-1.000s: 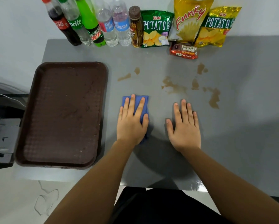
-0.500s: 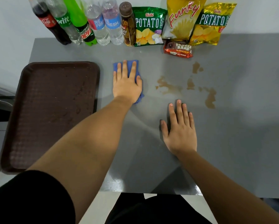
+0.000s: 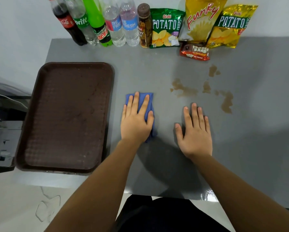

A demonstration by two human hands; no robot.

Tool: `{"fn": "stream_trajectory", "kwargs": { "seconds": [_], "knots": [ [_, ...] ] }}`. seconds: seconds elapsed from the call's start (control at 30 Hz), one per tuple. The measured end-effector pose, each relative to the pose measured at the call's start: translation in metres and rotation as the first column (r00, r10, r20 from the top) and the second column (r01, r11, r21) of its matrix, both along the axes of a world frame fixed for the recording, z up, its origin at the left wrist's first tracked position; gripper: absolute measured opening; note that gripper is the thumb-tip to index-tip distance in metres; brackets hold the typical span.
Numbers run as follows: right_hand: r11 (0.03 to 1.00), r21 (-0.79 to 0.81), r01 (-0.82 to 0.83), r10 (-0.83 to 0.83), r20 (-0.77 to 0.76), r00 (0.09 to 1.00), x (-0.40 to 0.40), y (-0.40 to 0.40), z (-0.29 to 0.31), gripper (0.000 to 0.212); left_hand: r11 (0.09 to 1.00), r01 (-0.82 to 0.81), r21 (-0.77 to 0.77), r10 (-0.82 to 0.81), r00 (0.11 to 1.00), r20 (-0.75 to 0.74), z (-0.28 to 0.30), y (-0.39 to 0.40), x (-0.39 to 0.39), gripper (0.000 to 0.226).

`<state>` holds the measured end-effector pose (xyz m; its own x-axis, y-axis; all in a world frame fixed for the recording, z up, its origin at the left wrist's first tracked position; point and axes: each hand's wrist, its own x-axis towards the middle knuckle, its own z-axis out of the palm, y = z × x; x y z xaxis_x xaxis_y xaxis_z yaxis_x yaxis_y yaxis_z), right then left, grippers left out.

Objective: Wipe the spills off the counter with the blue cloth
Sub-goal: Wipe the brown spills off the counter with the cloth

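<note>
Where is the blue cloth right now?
In the head view, the blue cloth lies flat on the grey counter under the left hand, between the brown plastic tray and the right hand.

You're at a snack shop or canteen: bottled drinks [image 3: 97, 24] and crisp bags [image 3: 165, 27] lined along the wall, brown serving tray [image 3: 70, 114] on the grey surface [image 3: 257, 131].

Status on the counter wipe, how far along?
Done: counter left of the cloth looks free of stains. In hand: left hand pressing flat on the blue cloth; right hand flat on bare counter. Left: brown spills on the right, untouched.
</note>
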<state>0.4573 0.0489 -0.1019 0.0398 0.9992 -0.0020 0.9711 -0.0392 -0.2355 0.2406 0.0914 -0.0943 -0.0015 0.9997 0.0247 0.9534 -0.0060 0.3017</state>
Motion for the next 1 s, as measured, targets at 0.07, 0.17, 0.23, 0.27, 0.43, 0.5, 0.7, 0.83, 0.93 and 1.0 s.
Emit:
{"fn": "stream_trajectory", "kwargs": {
  "seconds": [0.07, 0.17, 0.23, 0.27, 0.43, 0.5, 0.7, 0.83, 0.93, 1.0],
  "knots": [
    [1.000, 0.002, 0.000, 0.000, 0.000, 1.000, 0.000, 0.000, 0.000, 0.070, 1.000, -0.014, -0.017, 0.014, 1.000, 0.004, -0.003, 0.010, -0.009, 0.062],
    [1.000, -0.009, -0.001, 0.001, -0.002, 1.000, 0.001, 0.000, -0.001, 0.070, 0.998, -0.046, -0.033, 0.046, 0.999, -0.008, -0.005, 0.036, -0.014, 0.063],
    [1.000, -0.013, -0.004, 0.004, 0.009, 1.000, 0.001, 0.001, 0.000, 0.070, 0.997, -0.053, -0.050, 0.052, 0.998, -0.026, -0.005, 0.057, -0.015, 0.063],
    [1.000, -0.006, -0.006, 0.006, 0.014, 1.000, 0.000, 0.001, 0.000, 0.070, 0.997, -0.053, -0.064, 0.051, 0.998, -0.036, -0.004, 0.068, -0.014, 0.064],
    [1.000, -0.018, 0.005, -0.005, 0.008, 1.000, -0.002, 0.000, 0.004, 0.070, 0.995, -0.030, -0.093, 0.024, 0.998, -0.064, 0.001, 0.097, 0.017, 0.064],
    [1.000, -0.017, 0.001, -0.001, 0.008, 1.000, -0.002, 0.000, 0.005, 0.070, 0.995, 0.005, -0.101, -0.011, 0.998, -0.063, 0.004, 0.098, 0.036, 0.063],
    [0.999, -0.037, -0.007, 0.007, 0.002, 1.000, -0.002, -0.001, 0.008, 0.069, 0.983, 0.112, -0.145, -0.118, 0.992, -0.034, 0.009, 0.080, 0.084, 0.062],
    [0.998, -0.058, -0.005, 0.000, -0.073, 0.997, 0.000, 0.003, 0.016, 0.060, 0.975, 0.120, -0.185, -0.118, 0.993, 0.019, 0.017, 0.060, 0.088, 0.061],
    [0.996, -0.050, 0.069, -0.078, -0.213, 0.974, -0.002, 0.010, 0.027, 0.050, 0.992, 0.078, -0.101, -0.065, 0.990, 0.127, 0.023, 0.043, 0.066, 0.059],
    [0.993, 0.005, 0.115, -0.110, -0.235, 0.966, -0.010, 0.018, 0.035, 0.045, 0.999, -0.032, -0.031, 0.036, 0.991, 0.132, 0.023, 0.034, 0.042, 0.057]
  ]
}}
